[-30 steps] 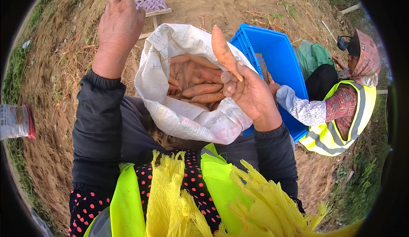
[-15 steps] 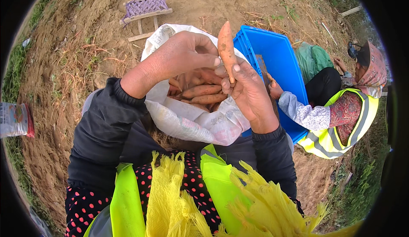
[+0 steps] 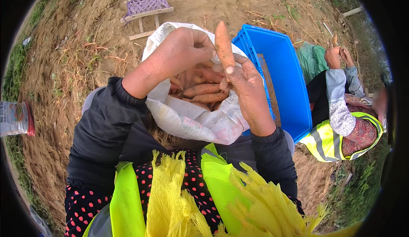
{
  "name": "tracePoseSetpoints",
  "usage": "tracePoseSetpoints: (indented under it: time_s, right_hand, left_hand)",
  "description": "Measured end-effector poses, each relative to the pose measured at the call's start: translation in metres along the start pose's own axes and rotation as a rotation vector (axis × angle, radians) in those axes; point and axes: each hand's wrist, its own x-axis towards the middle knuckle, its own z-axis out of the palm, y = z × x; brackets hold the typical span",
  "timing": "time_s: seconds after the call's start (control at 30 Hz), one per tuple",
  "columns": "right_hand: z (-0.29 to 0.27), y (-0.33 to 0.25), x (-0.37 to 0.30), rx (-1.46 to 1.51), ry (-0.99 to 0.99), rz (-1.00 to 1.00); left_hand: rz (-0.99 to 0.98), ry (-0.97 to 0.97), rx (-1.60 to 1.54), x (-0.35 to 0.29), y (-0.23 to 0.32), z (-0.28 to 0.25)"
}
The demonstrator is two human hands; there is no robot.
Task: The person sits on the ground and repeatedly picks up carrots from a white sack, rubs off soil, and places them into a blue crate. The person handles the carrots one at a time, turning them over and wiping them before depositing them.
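1. A single orange-brown sweet potato [image 3: 224, 45] stands nearly upright over the sack's far right edge, its tapered tip pointing up and clear of the fingers.
2. The right hand [image 3: 251, 90] holds it from below: that grip is closed, thumb and fingers pinching the root's lower end.
3. The left hand [image 3: 181, 51] reaches across the sack's far left edge, knuckles up, its thumb and forefinger drawn close together right beside the root. From where I stand I cannot fairly tell whether that grip touches the skin or pinches anything.
4. Below both hands is the white woven sack [image 3: 194, 125], its mouth wide and its rim rolled and crumpled. More sweet potatoes [image 3: 206, 89] lie heaped inside, the clearest of them toward the right edge.
5. Just beyond the sack's right edge stands a deep blue crate [image 3: 294, 83].
6. Past the sack's far left edge, a low wooden stool [image 3: 147, 6] with a purple woven seat sits on the bare brown ground [image 3: 226, 2].
7. On the crate's far right side, a co-worker [image 3: 362, 130] in a reflective vest has both hands [image 3: 334, 57] raised together near a bundle of green material [image 3: 311, 60].
8. At the ground's left edge there is a pale printed bag [image 3: 13, 118] with a red end.
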Motion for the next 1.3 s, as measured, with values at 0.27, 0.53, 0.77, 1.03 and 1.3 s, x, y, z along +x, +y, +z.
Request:
tracePoseSetpoints:
  time_s: [0.27,0.53,0.77,1.03,1.3]
  right_hand:
    - [-0.002,-0.002,0.001,0.123,-0.095,0.089]
    - [-0.011,-0.001,-0.003,0.431,-0.173,0.188]
    - [-0.008,-0.005,-0.005,0.506,-0.241,0.207]
    - [-0.006,-0.005,-0.005,0.465,-0.186,0.220]
    - [-0.007,-0.005,-0.005,0.455,-0.207,0.241]
  left_hand:
    - [-0.042,0.014,-0.149,0.002,-0.004,-0.002]
    - [0.014,0.353,-0.925,0.007,-0.005,-0.053]
    - [-0.219,-0.038,-0.270,-0.001,0.002,-0.018]
    - [0.011,-0.053,-0.186,0.004,0.001,-0.006]
    - [-0.003,-0.027,-0.083,0.002,-0.002,-0.013]
